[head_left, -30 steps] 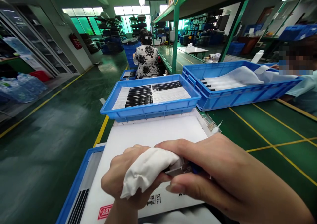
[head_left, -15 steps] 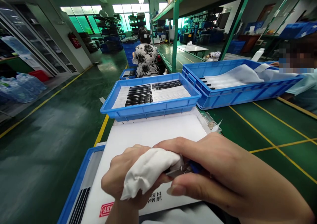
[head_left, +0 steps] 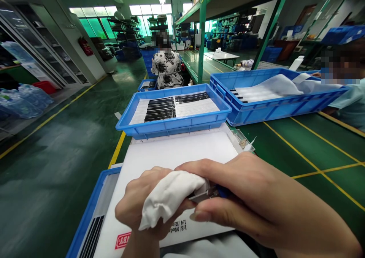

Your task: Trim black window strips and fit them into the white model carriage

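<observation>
My left hand [head_left: 134, 199] is closed in a fist above the white board [head_left: 159, 149], with a crumpled white cloth [head_left: 171, 195] bunched over its thumb side. Whether something else sits inside that fist is hidden. My right hand [head_left: 245, 189] grips a utility knife, its blue handle [head_left: 224, 191] mostly covered by the fingers. A short metal blade [head_left: 201, 195] shows between thumb and forefinger, pointing left against the cloth's edge. The right fingertips meet the cloth, so both hands are close together. Black print and a red label [head_left: 122, 241] mark the board's near side.
Beyond the board stands a blue tray [head_left: 173, 125] with rows of black and white strips. A larger blue crate [head_left: 273, 113] holds white sheeting. Another blue bin [head_left: 85, 216] is at lower left. One person [head_left: 168, 68] sits ahead; another [head_left: 346, 94] is at right.
Both hands stay almost in place, with the left fist and the right thumb shifted very slightly left. The person ahead has moved a little.
</observation>
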Demonstrator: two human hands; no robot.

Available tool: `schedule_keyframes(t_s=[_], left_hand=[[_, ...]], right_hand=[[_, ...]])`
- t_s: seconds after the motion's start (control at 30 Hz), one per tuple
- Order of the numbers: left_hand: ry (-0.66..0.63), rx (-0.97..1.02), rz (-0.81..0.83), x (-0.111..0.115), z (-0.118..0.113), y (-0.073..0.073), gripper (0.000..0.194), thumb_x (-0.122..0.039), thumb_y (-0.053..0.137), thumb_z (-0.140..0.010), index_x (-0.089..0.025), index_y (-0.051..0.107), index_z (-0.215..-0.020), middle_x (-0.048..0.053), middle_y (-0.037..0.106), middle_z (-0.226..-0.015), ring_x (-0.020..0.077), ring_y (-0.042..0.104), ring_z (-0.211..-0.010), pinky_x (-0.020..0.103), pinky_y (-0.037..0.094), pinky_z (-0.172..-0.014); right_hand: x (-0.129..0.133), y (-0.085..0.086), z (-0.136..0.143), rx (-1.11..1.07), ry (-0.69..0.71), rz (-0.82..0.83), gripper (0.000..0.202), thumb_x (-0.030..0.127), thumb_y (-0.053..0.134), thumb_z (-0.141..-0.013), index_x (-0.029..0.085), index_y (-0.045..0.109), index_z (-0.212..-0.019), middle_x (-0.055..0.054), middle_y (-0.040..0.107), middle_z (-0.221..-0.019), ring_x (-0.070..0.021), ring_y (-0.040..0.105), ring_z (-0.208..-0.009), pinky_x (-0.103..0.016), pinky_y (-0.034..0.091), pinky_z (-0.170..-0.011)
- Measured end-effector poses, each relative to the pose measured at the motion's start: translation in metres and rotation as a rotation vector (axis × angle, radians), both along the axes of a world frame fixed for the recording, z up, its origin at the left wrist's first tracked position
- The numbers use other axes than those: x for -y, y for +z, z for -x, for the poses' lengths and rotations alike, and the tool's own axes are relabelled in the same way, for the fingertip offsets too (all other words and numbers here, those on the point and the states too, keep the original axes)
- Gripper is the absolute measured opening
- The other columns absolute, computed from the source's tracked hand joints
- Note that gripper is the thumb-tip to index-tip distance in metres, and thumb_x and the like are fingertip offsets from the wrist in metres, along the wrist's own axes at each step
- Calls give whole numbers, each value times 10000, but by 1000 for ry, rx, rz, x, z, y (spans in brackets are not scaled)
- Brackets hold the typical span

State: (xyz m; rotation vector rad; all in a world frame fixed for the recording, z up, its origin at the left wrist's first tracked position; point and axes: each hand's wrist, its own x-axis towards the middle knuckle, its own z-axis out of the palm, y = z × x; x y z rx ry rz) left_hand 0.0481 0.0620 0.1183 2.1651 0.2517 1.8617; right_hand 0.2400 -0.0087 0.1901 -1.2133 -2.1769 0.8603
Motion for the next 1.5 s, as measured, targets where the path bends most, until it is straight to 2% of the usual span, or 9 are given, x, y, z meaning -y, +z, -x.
schedule_keyframes(t_s=[0.37, 0.53, 0.73, 1.0, 1.13, 1.33, 1.5], left_hand=[[9, 1, 14, 4, 0, 1, 215, -287, 752, -915, -140, 649, -795, -24, 675, -632, 98, 636, -482, 200, 515, -469], [-11, 12, 33, 3, -1, 2, 185, -312, 763, -903, -161, 677, -838, -33, 681, -640, 101, 612, -448, 211, 482, -409], [22, -16, 46, 4, -1, 0, 227, -329, 716, -941, -154, 677, -801, -30, 673, -634, 92, 605, -457, 214, 475, -420], [51, 18, 43, 4, -6, 5, 293, -371, 738, -921, -171, 635, -734, -47, 649, -562, 97, 605, -426, 202, 482, -393], [66, -9, 28, 3, -2, 1, 313, -357, 729, -928, -164, 625, -704, -44, 635, -546, 98, 604, -427, 201, 485, -405], [35, -11, 43, 3, 3, -4, 278, -323, 733, -922, -153, 645, -721, -34, 625, -556, 98, 598, -429, 202, 495, -419], [37, -1, 19, 2, 1, 0, 269, -314, 753, -909, -146, 640, -731, -27, 661, -590, 101, 633, -459, 186, 526, -447]], right_hand=[[1, -4, 5, 0, -6, -45, 324, 485, 524, -1069, 255, 634, -1268, 11, 748, -923, -175, 702, -799, -251, 450, -735], [1, -4, 4, -11, 0, -36, 322, 477, 531, -1068, 247, 636, -1267, 16, 745, -913, -168, 699, -784, -247, 440, -714], [0, -4, 3, -8, -1, -25, 327, 509, 536, -1059, 276, 631, -1268, 34, 734, -900, -164, 688, -784, -245, 430, -717], [-1, -4, 2, -9, -8, -15, 320, 522, 539, -1054, 300, 633, -1264, 41, 739, -898, -161, 684, -777, -246, 431, -716], [-1, -5, 3, -25, -6, 3, 329, 517, 537, -1057, 302, 631, -1288, 40, 749, -933, -162, 694, -815, -246, 437, -734], [0, -4, 6, -9, -21, -3, 352, 539, 525, -1056, 390, 595, -1367, 73, 758, -964, -161, 705, -806, -259, 444, -753], [-2, -4, 8, -17, -20, -3, 313, 492, 554, -1057, 336, 627, -1318, 57, 761, -983, -150, 703, -832, -235, 445, -757]])
